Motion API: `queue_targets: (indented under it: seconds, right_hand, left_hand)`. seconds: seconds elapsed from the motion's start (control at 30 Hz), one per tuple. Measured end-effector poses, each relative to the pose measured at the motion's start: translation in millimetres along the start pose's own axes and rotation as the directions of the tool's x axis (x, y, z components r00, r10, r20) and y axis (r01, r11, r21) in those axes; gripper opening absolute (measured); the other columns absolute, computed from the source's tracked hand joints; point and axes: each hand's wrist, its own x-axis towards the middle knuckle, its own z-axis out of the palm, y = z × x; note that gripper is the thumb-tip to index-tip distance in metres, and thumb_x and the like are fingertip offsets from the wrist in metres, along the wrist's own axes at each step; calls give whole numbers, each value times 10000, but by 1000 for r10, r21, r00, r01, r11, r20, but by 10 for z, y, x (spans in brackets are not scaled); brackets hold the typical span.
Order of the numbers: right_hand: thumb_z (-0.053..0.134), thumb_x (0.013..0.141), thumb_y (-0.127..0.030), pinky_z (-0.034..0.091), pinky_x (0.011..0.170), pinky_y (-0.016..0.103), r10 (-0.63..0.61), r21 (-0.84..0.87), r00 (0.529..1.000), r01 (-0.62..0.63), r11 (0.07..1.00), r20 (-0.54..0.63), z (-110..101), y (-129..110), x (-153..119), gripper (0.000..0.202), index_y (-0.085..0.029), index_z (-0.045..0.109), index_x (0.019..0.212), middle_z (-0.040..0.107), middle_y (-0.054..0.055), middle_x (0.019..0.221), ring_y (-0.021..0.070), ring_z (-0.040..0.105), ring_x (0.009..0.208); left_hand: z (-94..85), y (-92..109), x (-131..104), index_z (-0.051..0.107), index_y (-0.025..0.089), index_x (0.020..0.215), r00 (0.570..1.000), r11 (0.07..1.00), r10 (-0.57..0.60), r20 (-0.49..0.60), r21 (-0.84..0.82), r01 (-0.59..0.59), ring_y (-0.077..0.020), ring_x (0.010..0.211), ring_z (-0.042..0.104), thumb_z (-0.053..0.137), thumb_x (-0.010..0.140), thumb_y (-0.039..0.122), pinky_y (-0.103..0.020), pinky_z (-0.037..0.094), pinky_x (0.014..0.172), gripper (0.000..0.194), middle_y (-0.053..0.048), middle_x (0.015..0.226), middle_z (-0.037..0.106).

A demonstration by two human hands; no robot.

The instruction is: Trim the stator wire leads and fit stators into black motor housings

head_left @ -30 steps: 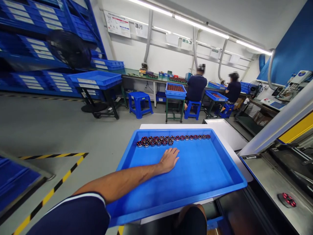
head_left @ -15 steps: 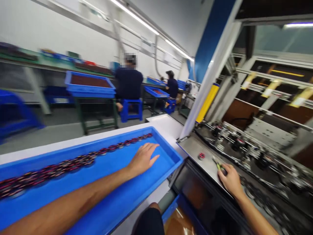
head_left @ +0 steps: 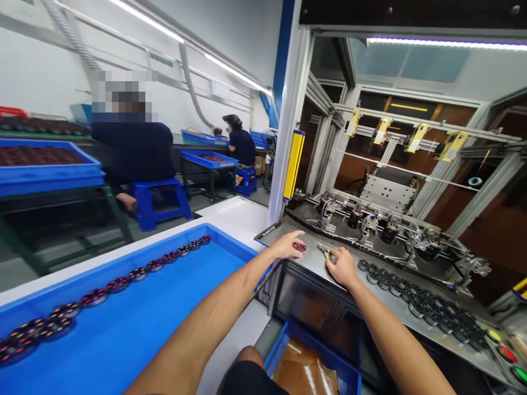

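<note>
My left hand point(head_left: 288, 244) is at the left end of the metal ledge, its fingers around a small red and black round part point(head_left: 300, 247) that rests there. Whether the fingers press on it is hard to tell. Just to the right, my right hand point(head_left: 341, 265) holds small pliers point(head_left: 325, 253) with green and black handles, their tips pointing left toward the red part. Many black round parts point(head_left: 415, 296) lie in rows on the ledge right of my right hand. A line of red and black parts point(head_left: 117, 284) runs along the far side of the blue tray point(head_left: 230, 237).
Behind the ledge stands a machine point(head_left: 370, 219) with metal fixtures and a yellow-marked post point(head_left: 293, 164). Coloured buttons point(head_left: 507, 353) are at the lower right. Below is a blue bin point(head_left: 354, 381) with brown sheets. Two people sit on blue stools at the back left.
The view has turned right. My left hand has moved from above the blue tray to the red part on the ledge. My right hand still has the pliers.
</note>
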Motion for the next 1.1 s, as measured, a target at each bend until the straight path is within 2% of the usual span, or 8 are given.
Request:
queue_targets:
  seconds: [0.17, 0.3, 0.5, 0.57, 0.67, 0.73, 0.87, 1.1]
  right_hand:
    - [651, 832, -374, 366, 1111, 464, 48, 331, 991, -3, 944, -127, -219, -282, -152, 413, -119, 669, 1156, 608, 188, 1282, 304, 515, 1253]
    - [472, 942, -533, 554, 894, 437, 84, 636, 994, -20, 771, -70, -461, -667, -679, 511, -121, 612, 1211, 700, 178, 1128, 269, 667, 1059]
    - [779, 777, -478, 542, 713, 293, 87, 951, 957, -284, 121, 275, -841, -1088, -1444, 378, -160, 741, 978, 745, 56, 843, 140, 652, 687]
    - [817, 742, -453, 521, 689, 262, 117, 945, 943, -320, 73, 310, -981, -1061, -1553, 344, -159, 766, 913, 738, 34, 775, 120, 629, 651]
    - [824, 729, -460, 507, 665, 247, 137, 923, 922, -375, 84, 362, -1186, -902, -1677, 347, -148, 781, 873, 751, 43, 766, 109, 619, 625]
    - [828, 727, -455, 502, 653, 240, 142, 904, 908, -410, 120, 393, -1310, -794, -1764, 340, -143, 779, 853, 759, 54, 772, 106, 620, 621]
    - [817, 745, -438, 507, 654, 238, 129, 870, 890, -455, 187, 438, -1486, -715, -1915, 315, -147, 762, 852, 741, 40, 734, 114, 636, 641]
    - [807, 742, -479, 458, 595, 210, 254, 831, 896, -437, 345, 365, -1559, -746, -2080, 350, -156, 695, 815, 660, 1, 697, 94, 564, 622]
  left_hand:
    - [105, 516, -395, 442, 178, 1410, 978, 998, 61, -198, -4, -63, -199, 1034, 707, 682, 782, 107, -387, 547, 1000, 676, -91, 1177, 732]
    - [301, 1101, -1079, 397, 225, 1460, 928, 976, 215, -306, 83, -199, -197, 1128, 682, 648, 827, 143, -361, 526, 1033, 686, -81, 1259, 706]
    - [737, 1690, -1773, 397, 220, 1482, 588, 664, 732, -345, 555, -502, -203, 1012, 715, 685, 790, 14, -330, 573, 914, 777, -115, 1149, 746]
    - [777, 1786, -1890, 379, 229, 1500, 654, 719, 684, -322, 447, -532, -219, 1056, 709, 741, 786, 71, -337, 572, 932, 816, -131, 1207, 728]
    - [705, 1859, -1988, 303, 235, 1542, 892, 899, 422, -160, -54, -435, -269, 1172, 672, 705, 885, 320, -366, 574, 956, 775, -170, 1326, 668]
    - [665, 1876, -1976, 386, 248, 1505, 947, 913, 322, -14, -259, -315, -263, 1201, 658, 588, 964, 316, -356, 564, 970, 581, -157, 1331, 668]
    - [826, 1904, -1831, 651, 234, 1281, 903, 894, 428, 44, -166, -416, -254, 1152, 666, 756, 832, 183, -380, 540, 1010, 464, -116, 1211, 730]
    - [1167, 1910, -1771, 687, 193, 1187, 777, 773, 603, -181, -108, -625, -222, 968, 708, 836, 753, 178, -364, 581, 870, 459, -111, 1030, 780]
